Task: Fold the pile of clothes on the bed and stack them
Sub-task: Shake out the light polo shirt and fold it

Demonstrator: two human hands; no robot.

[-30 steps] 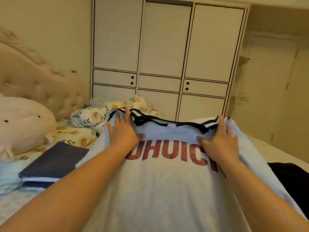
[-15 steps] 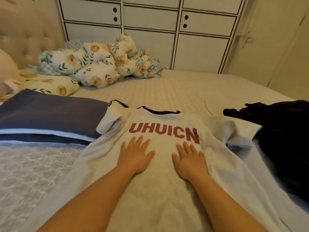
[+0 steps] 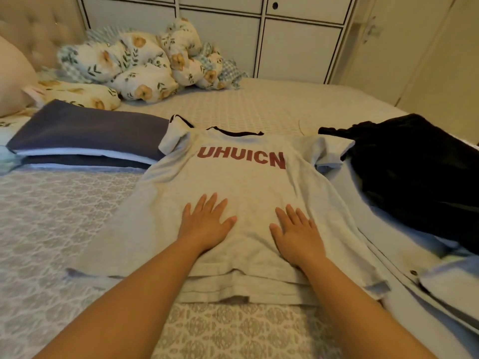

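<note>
A pale grey T-shirt [image 3: 241, 187] with red letters "UHUICN" and a dark collar lies spread flat, front up, on the bed [image 3: 64, 216]. My left hand [image 3: 207, 221] presses flat on its lower middle, fingers straight and spread. My right hand [image 3: 295, 231] lies flat beside it, a little to the right. The shirt's left sleeve is folded up against a stack of folded dark blue clothes [image 3: 88, 138]. A heap of black clothing [image 3: 409, 167] lies to the right, over a light blue shirt [image 3: 414, 268] with buttons.
A bunched floral duvet [image 3: 145, 66] and a pale pillow [image 3: 13, 79] sit at the head of the bed on the left. White wardrobe doors [image 3: 293, 42] stand behind the bed. The tufted headboard [image 3: 39, 24] is at top left.
A second ago both hands held the shirt up by its shoulders. It was laid on the bed, and my flat hands have since slid down it toward me.
</note>
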